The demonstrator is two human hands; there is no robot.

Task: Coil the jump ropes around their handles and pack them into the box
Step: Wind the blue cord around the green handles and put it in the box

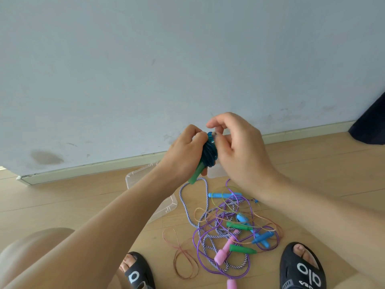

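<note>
Left hand [185, 151] grips the blue-coiled green handles [205, 161], right hand [235, 147] pinches the rope end, both arms hiding most of the clear box [150, 190] beside the tangled ropes [227, 226] on the floor.

Pale blue scuffed wall [145, 59], wooden floor [62, 201], black slippers [300, 268], dark fabric [370, 126] at right.

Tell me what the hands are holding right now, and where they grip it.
Left hand grips the green handles under the blue rope coil; right hand pinches the coil's top end.
</note>
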